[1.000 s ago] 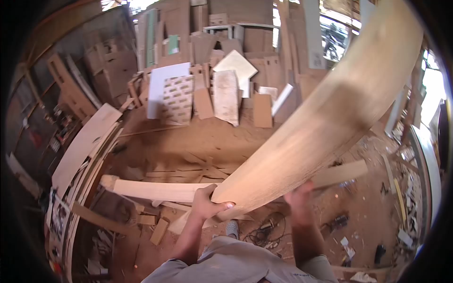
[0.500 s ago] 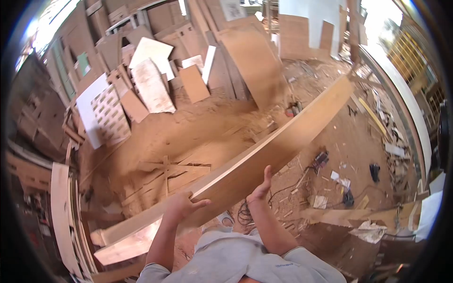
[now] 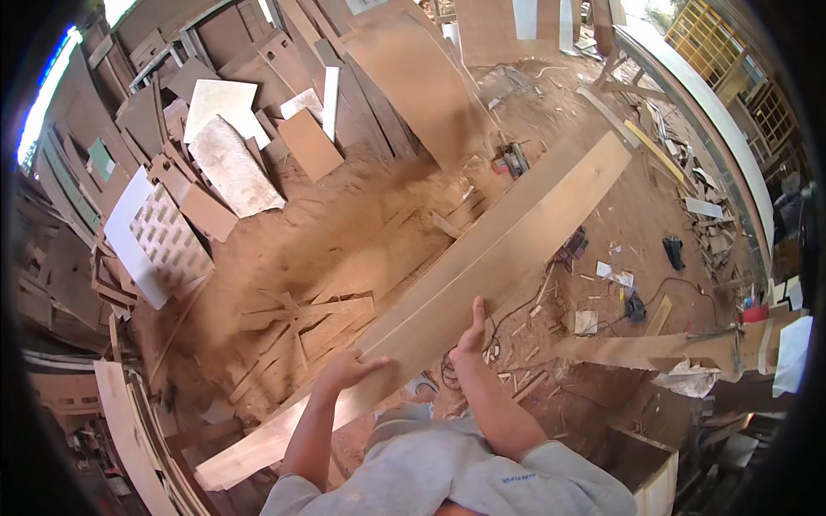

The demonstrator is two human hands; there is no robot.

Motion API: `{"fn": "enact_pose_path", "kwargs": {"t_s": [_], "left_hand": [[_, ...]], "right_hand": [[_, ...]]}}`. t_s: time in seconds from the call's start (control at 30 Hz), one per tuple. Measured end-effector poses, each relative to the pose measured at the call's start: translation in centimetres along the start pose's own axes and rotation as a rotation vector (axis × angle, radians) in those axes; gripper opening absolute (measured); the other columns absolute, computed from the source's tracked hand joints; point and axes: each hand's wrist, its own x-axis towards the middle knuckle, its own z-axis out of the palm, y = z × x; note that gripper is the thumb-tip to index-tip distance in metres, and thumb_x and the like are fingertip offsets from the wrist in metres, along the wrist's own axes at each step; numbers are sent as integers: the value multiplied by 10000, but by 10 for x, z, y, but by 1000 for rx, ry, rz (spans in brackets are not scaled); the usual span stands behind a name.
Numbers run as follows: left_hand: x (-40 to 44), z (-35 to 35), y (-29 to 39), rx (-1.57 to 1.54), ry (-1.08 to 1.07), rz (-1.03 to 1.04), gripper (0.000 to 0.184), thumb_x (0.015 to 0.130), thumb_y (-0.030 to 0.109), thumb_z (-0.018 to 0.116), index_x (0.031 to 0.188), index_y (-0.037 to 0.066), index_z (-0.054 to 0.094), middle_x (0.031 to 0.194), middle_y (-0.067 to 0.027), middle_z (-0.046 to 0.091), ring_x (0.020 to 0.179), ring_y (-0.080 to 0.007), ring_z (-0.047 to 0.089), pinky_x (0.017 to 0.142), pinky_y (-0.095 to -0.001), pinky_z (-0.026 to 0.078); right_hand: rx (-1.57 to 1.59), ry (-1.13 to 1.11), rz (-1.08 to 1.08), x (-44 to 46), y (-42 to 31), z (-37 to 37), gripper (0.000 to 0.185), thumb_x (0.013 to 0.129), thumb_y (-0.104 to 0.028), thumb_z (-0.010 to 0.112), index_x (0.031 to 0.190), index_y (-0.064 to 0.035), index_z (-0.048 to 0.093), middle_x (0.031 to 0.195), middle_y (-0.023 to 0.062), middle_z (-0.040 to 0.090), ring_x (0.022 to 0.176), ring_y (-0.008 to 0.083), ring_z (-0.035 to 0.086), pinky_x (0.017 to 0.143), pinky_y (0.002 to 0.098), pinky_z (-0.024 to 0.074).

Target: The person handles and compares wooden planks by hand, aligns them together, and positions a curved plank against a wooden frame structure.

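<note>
A long pale wooden board (image 3: 456, 301) lies diagonally in front of me, from low left to upper right, with another plank (image 3: 482, 241) along its far side. My left hand (image 3: 347, 371) rests on the board's far edge left of the middle, thumb stretched out across its face. My right hand (image 3: 470, 334) is against the near edge, fingers spread and pointing up, and does not wrap round it.
Boards and panels (image 3: 232, 172) lean at the back left. Stacked planks (image 3: 129, 430) stand at the left. Power tools (image 3: 673, 251), cords and wood scraps lie on the dusty floor. A long white-topped bench (image 3: 723, 129) runs along the right.
The board has come down from its raised tilt and now lies lower across the view. My right hand, blurred and apart before, is now at its near edge. The view has turned right.
</note>
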Motion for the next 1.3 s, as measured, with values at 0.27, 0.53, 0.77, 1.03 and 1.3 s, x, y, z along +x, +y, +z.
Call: {"fn": "enact_pose_path", "kwargs": {"t_s": [0.27,0.53,0.77,1.03,1.3], "left_hand": [[-16,-3,0,0,199,170,1156,625,731,946,1379,-78,607,1187,-293,738,1084,-445,731,951,-492,580],[-36,-3,4,90,204,47,1189,541,526,997,1462,-31,491,1424,-265,609,1342,-415,596,1113,-477,508],[0,57,-55,260,517,210,1231,535,512,991,1497,-17,437,1509,-247,538,1433,-419,494,1207,-513,406],[-29,30,-60,194,318,22,1318,470,600,1032,1455,-51,446,1453,-266,583,1367,-424,565,1152,-503,459],[-29,20,-63,213,212,-83,1114,445,584,1030,1239,-46,568,1160,-266,734,1134,-422,726,973,-481,587]], "right_hand": [[4,-12,-7,20,11,13,810,1021,-605,683,1608,-76,504,1564,116,573,1409,310,571,1194,485,462],[-794,-100,-44,25,1,7,865,963,-743,678,1343,33,679,1241,205,735,1178,297,721,1040,428,572],[-1847,-268,1,3,-71,16,653,920,-685,739,991,-37,790,949,184,795,1030,310,783,948,446,615],[-2380,-975,-1016,24,-32,40,1047,729,-366,935,1633,-170,443,1717,229,355,1638,419,251,1347,606,144],[-2605,-1310,-927,85,-15,58,1268,635,-396,1001,1705,-227,342,1689,185,386,1613,406,294,1320,713,76]]}}
